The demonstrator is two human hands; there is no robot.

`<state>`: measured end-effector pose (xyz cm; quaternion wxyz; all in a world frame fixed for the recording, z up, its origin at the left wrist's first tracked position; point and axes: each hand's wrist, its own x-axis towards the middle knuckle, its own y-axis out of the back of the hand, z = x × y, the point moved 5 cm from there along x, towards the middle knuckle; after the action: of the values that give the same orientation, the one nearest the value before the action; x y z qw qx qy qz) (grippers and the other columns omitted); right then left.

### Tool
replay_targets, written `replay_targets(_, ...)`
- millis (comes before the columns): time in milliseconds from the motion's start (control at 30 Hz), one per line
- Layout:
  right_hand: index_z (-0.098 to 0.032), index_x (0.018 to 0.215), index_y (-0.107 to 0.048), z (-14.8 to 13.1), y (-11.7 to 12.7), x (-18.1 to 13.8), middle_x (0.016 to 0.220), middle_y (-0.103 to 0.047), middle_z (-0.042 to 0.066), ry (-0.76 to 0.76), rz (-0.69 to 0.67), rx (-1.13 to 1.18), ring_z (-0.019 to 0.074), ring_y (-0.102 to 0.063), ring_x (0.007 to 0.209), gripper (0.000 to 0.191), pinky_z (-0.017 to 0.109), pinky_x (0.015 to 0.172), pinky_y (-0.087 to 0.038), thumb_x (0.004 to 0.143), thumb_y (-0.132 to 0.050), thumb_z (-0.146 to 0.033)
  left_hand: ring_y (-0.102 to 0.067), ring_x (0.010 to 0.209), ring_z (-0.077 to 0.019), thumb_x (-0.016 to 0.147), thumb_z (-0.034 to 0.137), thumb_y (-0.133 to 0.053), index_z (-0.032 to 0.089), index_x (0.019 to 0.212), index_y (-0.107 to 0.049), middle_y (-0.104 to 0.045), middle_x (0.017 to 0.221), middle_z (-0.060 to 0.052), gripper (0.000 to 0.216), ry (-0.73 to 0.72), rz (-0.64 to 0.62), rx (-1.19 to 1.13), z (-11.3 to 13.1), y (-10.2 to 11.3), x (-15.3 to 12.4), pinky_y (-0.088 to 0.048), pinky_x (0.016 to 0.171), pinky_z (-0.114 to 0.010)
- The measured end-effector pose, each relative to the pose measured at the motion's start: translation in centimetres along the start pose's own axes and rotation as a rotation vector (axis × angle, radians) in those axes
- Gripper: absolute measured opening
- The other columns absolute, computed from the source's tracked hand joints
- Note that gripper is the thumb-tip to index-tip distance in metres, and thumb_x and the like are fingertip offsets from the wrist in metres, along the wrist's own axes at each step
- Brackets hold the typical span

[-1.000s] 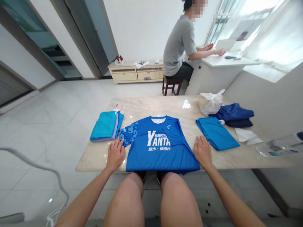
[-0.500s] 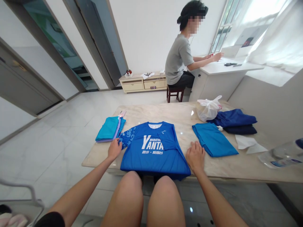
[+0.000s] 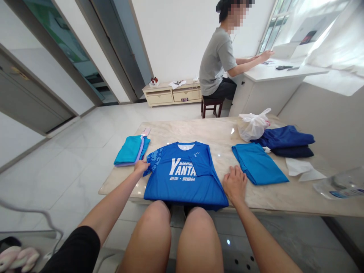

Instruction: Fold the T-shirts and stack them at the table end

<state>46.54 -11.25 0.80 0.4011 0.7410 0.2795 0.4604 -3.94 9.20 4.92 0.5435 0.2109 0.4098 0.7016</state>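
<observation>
On the counter [image 3: 204,131], readable lettering stands on the blue T-shirt [image 3: 170,191] at the near edge. Large white capitals across its chest read "YANTA", led by a taller Y. Above, to the right of that Y, smaller white capitals read "MARATHO". Both lines break off where the folded-in sleeve [image 3: 204,165] covers the print. Below them runs a row of white Chinese characters, "跑步 · 爱烟台". A small white emblem [image 3: 196,154] on the upper chest and the label [image 3: 347,192] on the clear bottle [image 3: 327,186] near the right end are illegible.
</observation>
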Motion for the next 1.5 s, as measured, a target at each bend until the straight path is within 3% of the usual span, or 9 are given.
replay_targets(133,-0.007,0.142,-0.066,0.1,0.1,0.0,0.153,-0.063,0.026,-0.010,-0.003,-0.003,0.0361,-0.055,0.142,0.049,0.055,0.123,-0.036,0.103,-0.041,-0.023,-0.070,0.074,-0.0268,0.075,0.029,-0.081,0.022,0.062,-0.059,-0.067,0.063,-0.005,0.027,-0.032,-0.046,0.049,1.1,0.0,0.0,-0.046,0.061,-0.031)
replay_targets(267,-0.006,0.141,-0.067,0.1,0.2,0.1,0.152,-0.064,0.026,-0.004,-0.006,-0.013,0.0357,-0.056,0.141,0.048,0.055,0.123,-0.037,0.103,-0.042,-0.023,-0.068,0.071,-0.0253,0.081,0.038,-0.078,0.022,0.065,-0.059,-0.066,0.063,-0.004,0.030,-0.101,-0.055,0.023,2.9,0.6,-0.4,-0.045,0.060,-0.031)
replay_targets(500,-0.005,0.140,-0.068,-0.1,0.4,0.1,0.151,-0.065,0.026,-0.008,-0.010,-0.037,0.0354,-0.057,0.140,0.048,0.053,0.121,-0.038,0.104,-0.042,-0.023,-0.073,0.100,-0.0295,0.083,0.037,-0.080,0.023,0.091,-0.066,-0.078,0.096,-0.008,0.021,-0.344,0.024,-0.010,8.3,1.3,-1.5,-0.055,0.083,-0.035)
replay_targets(633,-0.004,0.138,-0.069,-0.1,0.6,0.2,0.150,-0.065,0.026,-0.006,-0.014,-0.044,0.0358,-0.057,0.139,0.048,0.053,0.120,-0.039,0.105,-0.040,-0.023,-0.076,0.099,-0.0257,0.093,0.054,-0.072,0.021,0.122,-0.069,-0.080,0.112,-0.009,0.044,-0.594,-0.294,-0.181,11.0,-1.6,-4.3,-0.061,0.086,-0.036)
replay_targets(700,-0.004,0.138,-0.069,-0.1,0.6,0.2,0.149,-0.066,0.026,0.000,-0.011,-0.044,0.0360,-0.057,0.139,0.048,0.053,0.119,-0.039,0.105,-0.040,-0.024,-0.077,0.106,-0.0263,0.101,0.060,-0.060,0.019,0.136,-0.065,-0.079,0.125,-0.013,0.055,-0.652,-0.439,-0.258,11.0,-2.8,-5.5,-0.063,0.091,-0.039)
replay_targets(867,-0.006,0.138,-0.068,0.0,0.4,0.2,0.150,-0.065,0.026,0.001,-0.006,-0.030,0.0359,-0.056,0.139,0.047,0.054,0.120,-0.039,0.105,-0.040,-0.024,-0.065,0.142,-0.0326,0.107,0.048,-0.047,0.019,0.143,-0.067,-0.070,0.151,-0.017,0.050,-0.824,-0.315,0.035,9.0,-4.0,-6.0,-0.050,0.124,-0.053)
replay_targets(1000,-0.007,0.140,-0.067,0.1,0.3,0.2,0.151,-0.064,0.026,-0.010,-0.012,-0.010,0.0364,-0.056,0.140,0.048,0.056,0.121,-0.038,0.103,-0.041,-0.024,-0.047,0.162,-0.0287,0.111,0.042,-0.040,0.019,0.162,-0.055,-0.050,0.173,-0.013,0.057,-1.026,-0.317,0.279,8.1,-6.8,-6.9,-0.035,0.136,-0.051)
replay_targets(1167,-0.007,0.141,-0.067,0.1,0.3,0.1,0.153,-0.063,0.027,-0.008,-0.016,0.000,0.0368,-0.055,0.141,0.049,0.056,0.122,-0.038,0.103,-0.040,-0.024,-0.031,0.170,-0.0297,0.114,0.045,-0.034,0.019,0.173,-0.042,-0.038,0.180,-0.011,0.064,-0.970,-0.245,0.459,6.8,-9.9,-6.5,-0.027,0.139,-0.055)
replay_targets(1500,-0.008,0.142,-0.066,0.4,0.1,0.2,0.155,-0.061,0.026,0.010,-0.048,-0.014,0.0362,-0.055,0.140,0.051,0.054,0.120,-0.039,0.103,-0.038,-0.026,-0.027,0.171,-0.0294,0.113,0.045,-0.034,0.019,0.173,-0.041,-0.035,0.182,-0.011,0.066,-0.922,-0.132,0.410,6.8,-10.4,-5.9,-0.018,0.141,-0.056)
